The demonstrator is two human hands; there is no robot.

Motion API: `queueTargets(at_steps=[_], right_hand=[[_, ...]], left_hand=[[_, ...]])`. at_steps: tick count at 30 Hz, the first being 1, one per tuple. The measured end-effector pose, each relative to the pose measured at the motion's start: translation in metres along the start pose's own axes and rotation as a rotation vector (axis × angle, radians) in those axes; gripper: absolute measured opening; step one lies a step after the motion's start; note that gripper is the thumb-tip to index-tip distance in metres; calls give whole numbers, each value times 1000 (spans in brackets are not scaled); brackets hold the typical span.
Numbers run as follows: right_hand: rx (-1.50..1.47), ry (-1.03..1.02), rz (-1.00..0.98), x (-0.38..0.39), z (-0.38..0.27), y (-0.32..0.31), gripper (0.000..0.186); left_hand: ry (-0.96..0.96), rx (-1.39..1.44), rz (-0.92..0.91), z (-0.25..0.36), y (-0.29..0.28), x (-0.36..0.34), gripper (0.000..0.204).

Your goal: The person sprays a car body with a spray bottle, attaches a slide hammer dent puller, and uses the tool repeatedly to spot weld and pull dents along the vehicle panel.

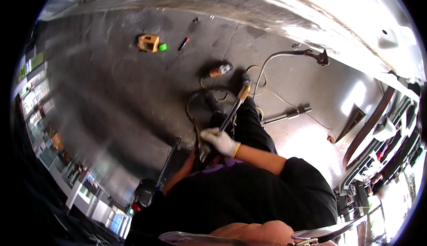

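The gloved right hand (221, 141) is closing around a long bar (232, 110) near its lower end, the shaft angling up over the concrete floor (124, 81). The left hand is hidden behind the body; its grip I cannot tell. This looks like mid-levering; next calls for a steady pull.

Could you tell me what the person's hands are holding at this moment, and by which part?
The gloved right hand grips a long-handled tool at the lower end of its dark shaft. The left hand is hidden behind the body, so its hold cannot be told.
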State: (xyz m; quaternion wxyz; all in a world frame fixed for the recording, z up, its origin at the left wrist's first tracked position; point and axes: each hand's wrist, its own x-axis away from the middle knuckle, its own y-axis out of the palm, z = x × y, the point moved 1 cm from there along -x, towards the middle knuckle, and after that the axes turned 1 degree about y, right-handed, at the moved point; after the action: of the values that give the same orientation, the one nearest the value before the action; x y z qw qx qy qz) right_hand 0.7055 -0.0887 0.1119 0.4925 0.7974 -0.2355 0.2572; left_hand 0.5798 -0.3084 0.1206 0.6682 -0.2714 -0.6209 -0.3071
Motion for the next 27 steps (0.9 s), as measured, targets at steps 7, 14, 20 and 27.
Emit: queueTargets(at_steps=[7, 14, 20, 27], right_hand=[[-339, 5, 6, -21, -84, -20, 35], [-389, -88, 19, -15, -134, -30, 39], [-354, -123, 23, -20, -136, -31, 43], [-319, -273, 136, -18, -138, -31, 44]], left_hand=[[61, 11, -16, -1, 21, -5, 71], [-28, 67, -48, 37, 52, 6, 73], [-121, 158, -45, 78, 82, 32, 75], [-168, -51, -106, 59, 55, -12, 55]])
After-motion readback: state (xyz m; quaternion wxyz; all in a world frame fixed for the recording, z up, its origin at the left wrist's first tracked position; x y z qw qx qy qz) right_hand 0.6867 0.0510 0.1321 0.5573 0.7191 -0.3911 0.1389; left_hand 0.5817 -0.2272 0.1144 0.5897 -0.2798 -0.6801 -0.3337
